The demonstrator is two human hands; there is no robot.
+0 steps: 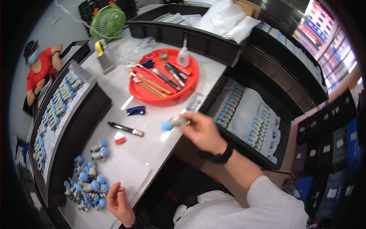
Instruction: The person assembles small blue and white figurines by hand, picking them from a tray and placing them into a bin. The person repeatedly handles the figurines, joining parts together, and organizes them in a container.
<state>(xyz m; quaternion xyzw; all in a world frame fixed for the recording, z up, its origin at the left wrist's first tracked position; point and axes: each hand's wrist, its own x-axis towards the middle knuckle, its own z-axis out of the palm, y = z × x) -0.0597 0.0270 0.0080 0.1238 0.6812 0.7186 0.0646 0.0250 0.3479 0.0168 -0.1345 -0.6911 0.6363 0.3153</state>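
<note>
A small figurine with a blue head and a pale grey body is pinched in my right hand, above the table's right edge. It is a little blurred. Loosely curled, my left hand is over the near edge of the table and holds nothing that I can see. Beside it on the left lies a loose heap of similar blue-headed figurines. Beyond a white sheet are a red-and-white block, a black marker-like pen and a dark blue folded piece.
A red round tray holds brushes, pens and a white squeeze bottle. Black bins of figurines stand left and right; another bin is behind. A green fan and a seated person in red are far left.
</note>
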